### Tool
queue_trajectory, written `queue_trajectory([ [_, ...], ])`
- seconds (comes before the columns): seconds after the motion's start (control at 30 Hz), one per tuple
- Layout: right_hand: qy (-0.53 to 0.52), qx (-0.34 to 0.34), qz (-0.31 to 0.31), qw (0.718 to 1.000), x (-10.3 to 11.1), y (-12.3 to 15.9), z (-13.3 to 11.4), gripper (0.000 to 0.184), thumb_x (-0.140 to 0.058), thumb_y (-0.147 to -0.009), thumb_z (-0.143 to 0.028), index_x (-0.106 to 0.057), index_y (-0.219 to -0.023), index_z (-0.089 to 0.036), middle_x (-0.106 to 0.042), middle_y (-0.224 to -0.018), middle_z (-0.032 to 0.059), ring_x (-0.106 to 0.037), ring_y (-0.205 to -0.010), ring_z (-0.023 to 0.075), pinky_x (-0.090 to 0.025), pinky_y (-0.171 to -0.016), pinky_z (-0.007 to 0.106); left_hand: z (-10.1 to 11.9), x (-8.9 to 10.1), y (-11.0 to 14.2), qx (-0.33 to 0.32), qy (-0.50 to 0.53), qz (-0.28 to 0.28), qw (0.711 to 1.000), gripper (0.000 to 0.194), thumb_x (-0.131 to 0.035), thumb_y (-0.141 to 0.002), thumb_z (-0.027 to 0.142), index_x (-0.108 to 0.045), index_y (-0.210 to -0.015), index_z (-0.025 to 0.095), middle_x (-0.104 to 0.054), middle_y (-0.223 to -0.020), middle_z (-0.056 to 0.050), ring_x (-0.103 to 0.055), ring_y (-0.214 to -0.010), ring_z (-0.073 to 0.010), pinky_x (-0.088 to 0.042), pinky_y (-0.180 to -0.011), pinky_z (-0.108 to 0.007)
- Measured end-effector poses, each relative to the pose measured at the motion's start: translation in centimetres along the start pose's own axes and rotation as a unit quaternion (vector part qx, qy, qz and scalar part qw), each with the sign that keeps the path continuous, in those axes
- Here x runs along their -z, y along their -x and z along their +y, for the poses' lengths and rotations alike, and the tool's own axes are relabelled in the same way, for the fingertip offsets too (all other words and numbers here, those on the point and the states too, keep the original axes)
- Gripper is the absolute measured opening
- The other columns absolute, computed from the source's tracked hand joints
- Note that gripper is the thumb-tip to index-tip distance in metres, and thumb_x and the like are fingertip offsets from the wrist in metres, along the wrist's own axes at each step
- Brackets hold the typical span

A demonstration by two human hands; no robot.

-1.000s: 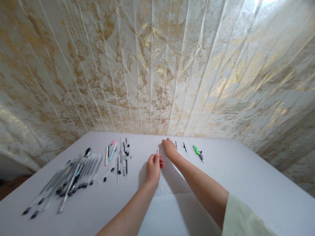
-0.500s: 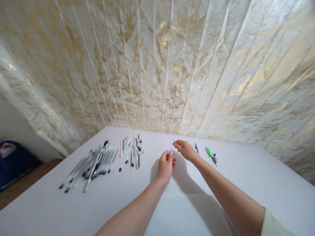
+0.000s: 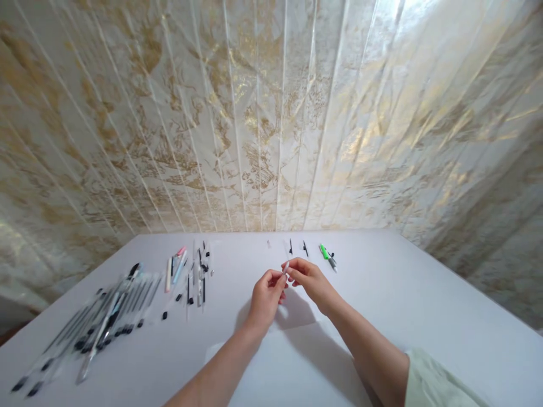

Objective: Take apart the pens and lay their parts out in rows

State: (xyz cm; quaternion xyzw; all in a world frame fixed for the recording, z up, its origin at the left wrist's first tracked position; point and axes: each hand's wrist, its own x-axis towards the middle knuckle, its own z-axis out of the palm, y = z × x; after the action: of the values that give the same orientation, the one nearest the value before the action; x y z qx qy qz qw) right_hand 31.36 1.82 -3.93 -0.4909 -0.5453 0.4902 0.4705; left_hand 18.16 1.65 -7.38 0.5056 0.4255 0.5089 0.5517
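Note:
Over the middle of the table, my left hand [image 3: 266,295] is closed around a slim white pen part [image 3: 286,268]. Its upper end sticks out between thumb and forefinger. My right hand [image 3: 308,277] meets it from the right, with thumb and fingertips pinched at that upper end. Fingers cover most of the part, so its full length is hidden. Behind the hands lie two black pen pieces with clips, a left one [image 3: 291,247] and a right one [image 3: 305,248]. A tiny pinkish piece [image 3: 268,243] lies near them.
Several clear pens with black caps [image 3: 123,311] are heaped on the left. Loose refills and caps [image 3: 199,277] lie closer in, beside pastel pens [image 3: 176,268]. A green and grey pen [image 3: 327,257] lies back right. A white sheet [image 3: 271,367] is in front.
My right hand has come down and left to the white part in my left hand, where its fingertips now pinch the end. The camera view has turned to the right.

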Motion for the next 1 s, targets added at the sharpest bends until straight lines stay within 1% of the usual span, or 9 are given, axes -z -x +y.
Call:
queue_trajectory([
  [0.1,-0.017,-0.009,0.018,1.000,0.07,-0.07,0.02,0.027,-0.065,-0.071,-0.043,-0.059,-0.077,-0.017,-0.057,-0.072,-0.0013,-0.052,-0.066,0.0118,-0.041,-0.064,0.025,-0.15,0.08,0.10,-0.008,-0.021,0.008,1.000,0.029,-0.064,-0.071,0.046,-0.059,-0.073,0.018,-0.059,-0.067,0.000,-0.051,-0.053,-0.0100,-0.038,-0.045,-0.019],
  [0.2,-0.030,-0.018,0.025,0.999,0.06,-0.18,0.13,0.030,-0.067,-0.070,-0.046,-0.056,-0.073,-0.018,-0.055,-0.067,-0.0026,-0.052,-0.064,0.0116,-0.040,-0.063,0.025,-0.06,0.10,0.20,-0.006,-0.031,0.017,0.999,0.028,-0.066,-0.069,0.045,-0.060,-0.070,0.018,-0.057,-0.063,0.001,-0.050,-0.052,-0.0103,-0.038,-0.045,-0.019],
  [0.33,-0.047,-0.017,0.015,0.999,0.21,-0.17,0.11,0.030,-0.068,-0.070,-0.046,-0.058,-0.074,-0.018,-0.057,-0.070,-0.0018,-0.052,-0.066,0.0118,-0.040,-0.066,0.025,0.18,-0.07,0.33,0.019,-0.017,0.008,1.000,0.033,-0.065,-0.069,0.050,-0.063,-0.071,0.017,-0.058,-0.063,0.000,-0.049,-0.049,-0.0097,-0.038,-0.045,-0.020],
  [0.53,-0.086,-0.042,-0.011,0.995,0.48,-0.13,0.38,0.027,-0.068,-0.071,-0.043,-0.058,-0.075,-0.018,-0.057,-0.072,-0.0020,-0.054,-0.069,0.0118,-0.040,-0.071,0.026,-0.06,-0.31,0.58,0.051,0.017,-0.027,0.998,0.039,-0.058,-0.075,0.056,-0.063,-0.076,0.017,-0.060,-0.067,-0.002,-0.049,-0.048,-0.0089,-0.037,-0.044,-0.021],
  [0.7,-0.088,-0.050,-0.020,0.995,0.59,-0.16,0.65,0.025,-0.067,-0.071,-0.042,-0.059,-0.076,-0.018,-0.060,-0.080,-0.0001,-0.055,-0.075,0.0128,-0.040,-0.073,0.026,-0.01,-0.27,0.66,0.049,0.034,-0.002,0.998,0.033,-0.067,-0.070,0.049,-0.055,-0.075,0.019,-0.058,-0.071,0.001,-0.046,-0.047,-0.0065,-0.035,-0.043,-0.019],
  [0.77,-0.092,-0.052,-0.019,0.994,0.60,-0.15,0.57,0.026,-0.068,-0.071,-0.042,-0.059,-0.076,-0.018,-0.060,-0.079,-0.0002,-0.054,-0.074,0.0127,-0.041,-0.072,0.026,0.05,-0.22,0.64,0.060,0.041,-0.013,0.997,0.034,-0.065,-0.071,0.051,-0.056,-0.074,0.018,-0.058,-0.069,0.000,-0.047,-0.048,-0.0066,-0.035,-0.044,-0.019],
  [0.9,-0.113,-0.054,-0.026,0.992,0.57,-0.09,0.37,0.026,-0.069,-0.070,-0.041,-0.060,-0.075,-0.018,-0.058,-0.073,-0.0011,-0.053,-0.069,0.0120,-0.041,-0.070,0.027,0.21,-0.27,0.69,0.083,0.059,-0.040,0.994,0.045,-0.055,-0.076,0.059,-0.060,-0.077,0.014,-0.059,-0.067,-0.003,-0.049,-0.049,-0.0079,-0.037,-0.045,-0.020],
  [0.93,-0.116,-0.054,-0.030,0.991,0.55,-0.08,0.34,0.026,-0.069,-0.070,-0.041,-0.060,-0.074,-0.018,-0.058,-0.073,-0.0011,-0.053,-0.068,0.0121,-0.041,-0.070,0.027,0.24,-0.30,0.70,0.083,0.065,-0.040,0.994,0.045,-0.055,-0.076,0.059,-0.060,-0.078,0.015,-0.059,-0.068,-0.003,-0.049,-0.049,-0.0079,-0.037,-0.045,-0.020],
  [1.0,-0.117,-0.055,-0.032,0.991,0.53,-0.07,0.32,0.026,-0.070,-0.070,-0.041,-0.060,-0.074,-0.018,-0.059,-0.074,-0.0007,-0.054,-0.069,0.0124,-0.041,-0.071,0.028,0.27,-0.34,0.72,0.080,0.073,-0.031,0.994,0.042,-0.060,-0.073,0.058,-0.058,-0.078,0.016,-0.058,-0.071,-0.001,-0.049,-0.049,-0.0070,-0.035,-0.043,-0.019],
])
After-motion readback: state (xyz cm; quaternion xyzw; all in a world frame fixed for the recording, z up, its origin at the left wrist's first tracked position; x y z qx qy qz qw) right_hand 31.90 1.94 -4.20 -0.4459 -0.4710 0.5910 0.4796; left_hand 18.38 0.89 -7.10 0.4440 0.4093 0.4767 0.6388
